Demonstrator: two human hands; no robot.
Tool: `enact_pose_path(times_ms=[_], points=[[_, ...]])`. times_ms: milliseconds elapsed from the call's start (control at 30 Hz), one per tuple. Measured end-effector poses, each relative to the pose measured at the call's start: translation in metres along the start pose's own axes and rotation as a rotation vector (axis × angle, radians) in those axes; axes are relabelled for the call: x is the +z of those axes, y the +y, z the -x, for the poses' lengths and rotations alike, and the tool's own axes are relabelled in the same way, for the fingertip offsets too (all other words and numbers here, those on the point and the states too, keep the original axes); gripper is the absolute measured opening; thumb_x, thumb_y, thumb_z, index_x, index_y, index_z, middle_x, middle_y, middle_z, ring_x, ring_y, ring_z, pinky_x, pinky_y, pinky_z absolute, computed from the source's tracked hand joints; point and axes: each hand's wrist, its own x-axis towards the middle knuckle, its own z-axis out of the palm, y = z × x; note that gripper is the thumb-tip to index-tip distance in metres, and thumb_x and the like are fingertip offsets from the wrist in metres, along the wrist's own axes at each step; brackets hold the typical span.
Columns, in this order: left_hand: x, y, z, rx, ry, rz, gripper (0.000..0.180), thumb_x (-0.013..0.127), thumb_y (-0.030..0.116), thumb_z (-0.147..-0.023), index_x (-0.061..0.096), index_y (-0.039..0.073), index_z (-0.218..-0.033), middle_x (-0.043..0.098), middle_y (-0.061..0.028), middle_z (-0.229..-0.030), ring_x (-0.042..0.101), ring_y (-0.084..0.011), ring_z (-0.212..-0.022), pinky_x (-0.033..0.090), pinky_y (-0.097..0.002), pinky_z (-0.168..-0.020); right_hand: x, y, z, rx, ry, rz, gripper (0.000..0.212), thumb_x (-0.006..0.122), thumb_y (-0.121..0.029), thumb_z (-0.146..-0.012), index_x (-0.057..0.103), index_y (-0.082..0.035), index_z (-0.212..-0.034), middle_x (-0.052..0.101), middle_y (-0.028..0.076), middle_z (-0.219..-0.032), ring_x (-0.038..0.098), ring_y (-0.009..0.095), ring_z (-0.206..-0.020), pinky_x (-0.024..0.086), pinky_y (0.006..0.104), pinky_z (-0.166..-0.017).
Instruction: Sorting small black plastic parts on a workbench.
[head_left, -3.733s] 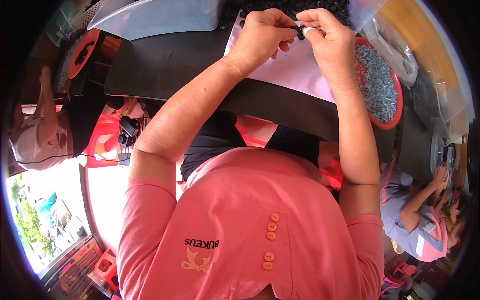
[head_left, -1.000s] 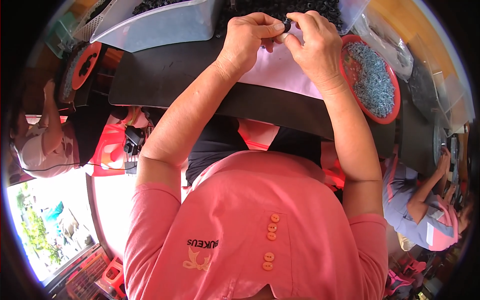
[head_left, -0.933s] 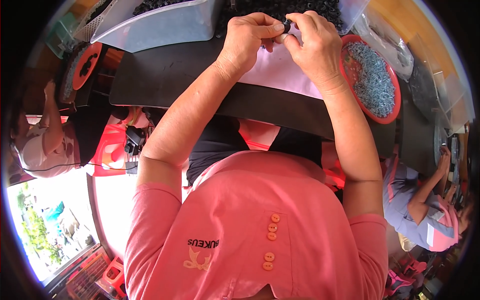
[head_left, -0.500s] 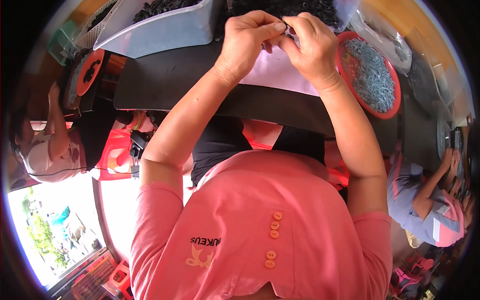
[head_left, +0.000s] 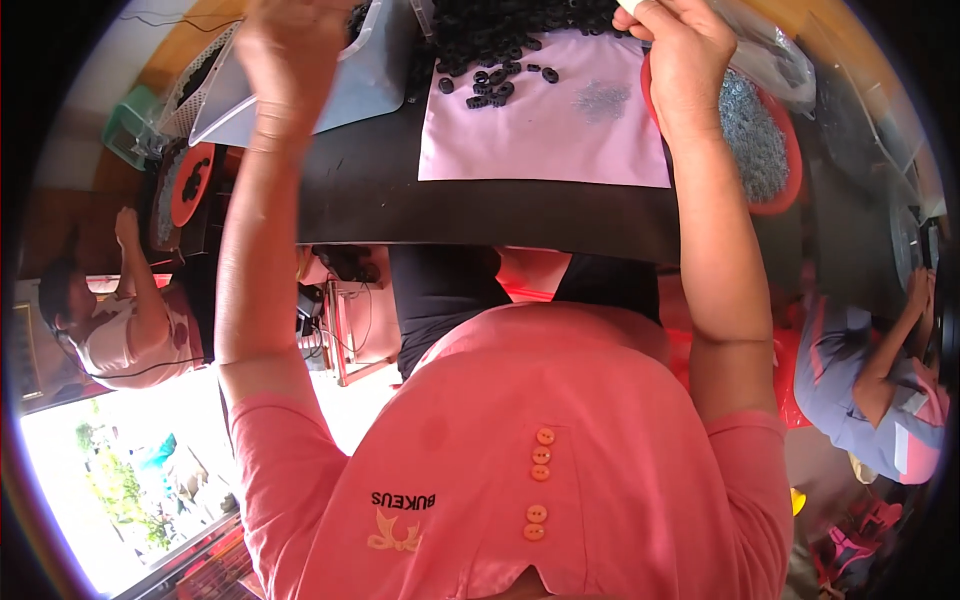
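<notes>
My left hand (head_left: 292,55) is raised over the translucent plastic bin (head_left: 370,90) at the upper left, smeared by motion and cut by the top edge, so its fingers cannot be read. My right hand (head_left: 685,55) is closed, fingers curled, at the right end of a heap of small black ring-like parts (head_left: 540,18). Something white (head_left: 628,5) shows at its fingertips, too little to name. Below the heap, a pink cloth (head_left: 560,145) carries several loose black parts (head_left: 490,95) and a patch of tiny silvery pieces (head_left: 603,100).
A red bowl (head_left: 792,190) of small grey-blue pieces stands right of the cloth, partly behind my right forearm. Clear plastic bags (head_left: 790,90) lie beyond it. The dark table (head_left: 360,190) runs across in front of me. Other people sit at far left (head_left: 130,335) and far right (head_left: 870,380).
My hands, together over the cloth before, have parted. The left went up and left to the bin, the right moved right and up. The cloth and its loose parts are uncovered.
</notes>
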Motion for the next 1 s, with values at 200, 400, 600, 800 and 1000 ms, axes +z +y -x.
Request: enact_pose_path(times_ms=[200, 400, 600, 800, 1000], points=[[0.112, 0.026, 0.055, 0.263, -0.315, 0.064, 0.010, 0.066, 0.004, -0.076, 0.072, 0.009, -0.081, 0.067, -0.0012, -0.078, 0.062, -0.0189, -0.076, 0.052, -0.0324, -0.064, -0.003, 0.010, -0.005, 0.001, -0.036, 0.001, 0.007, 0.064, -0.002, -0.082, 0.066, -0.001, -0.089, 0.061, 0.001, -0.072, 0.055, 0.008, -0.061, 0.042, 0.0211, -0.058], [0.170, 0.023, 0.063, 0.246, -0.756, 0.050, 0.020, 0.067, 0.004, -0.075, 0.070, 0.015, -0.091, 0.061, 0.0000, -0.087, 0.056, -0.0223, -0.093, 0.051, -0.0368, -0.078, -0.009, 0.015, -0.012, -0.054, -0.052, 0.057, 0.004, 0.063, -0.002, -0.082, 0.066, -0.001, -0.085, 0.060, 0.001, -0.070, 0.053, 0.008, -0.060, 0.041, 0.0216, -0.056], [0.171, 0.015, 0.065, 0.241, -0.808, 0.014, 0.014, 0.067, 0.008, -0.076, 0.067, 0.015, -0.088, 0.059, 0.0002, -0.088, 0.056, -0.0220, -0.093, 0.052, -0.0356, -0.078, -0.014, 0.013, -0.014, -0.089, -0.047, 0.089, 0.004, 0.062, -0.001, -0.081, 0.065, 0.001, -0.083, 0.060, 0.002, -0.068, 0.053, 0.009, -0.059, 0.043, 0.0222, -0.056], [0.168, 0.016, 0.070, 0.305, -0.718, 0.104, 0.009, 0.066, 0.008, -0.077, 0.065, 0.012, -0.085, 0.059, -0.0009, -0.086, 0.057, -0.0225, -0.091, 0.052, -0.0358, -0.077, -0.013, 0.014, -0.014, -0.100, -0.052, 0.155, 0.003, 0.063, -0.001, -0.080, 0.065, 0.001, -0.081, 0.060, 0.002, -0.067, 0.054, 0.008, -0.059, 0.043, 0.0219, -0.056], [0.165, 0.012, 0.072, 0.324, -0.671, 0.077, 0.012, 0.067, 0.008, -0.076, 0.065, 0.009, -0.087, 0.060, -0.0020, -0.086, 0.058, -0.0232, -0.091, 0.052, -0.0368, -0.077, -0.010, 0.021, -0.013, -0.047, -0.041, 0.167, 0.003, 0.063, 0.000, -0.079, 0.066, 0.000, -0.081, 0.060, 0.001, -0.067, 0.054, 0.008, -0.059, 0.042, 0.0218, -0.056]])
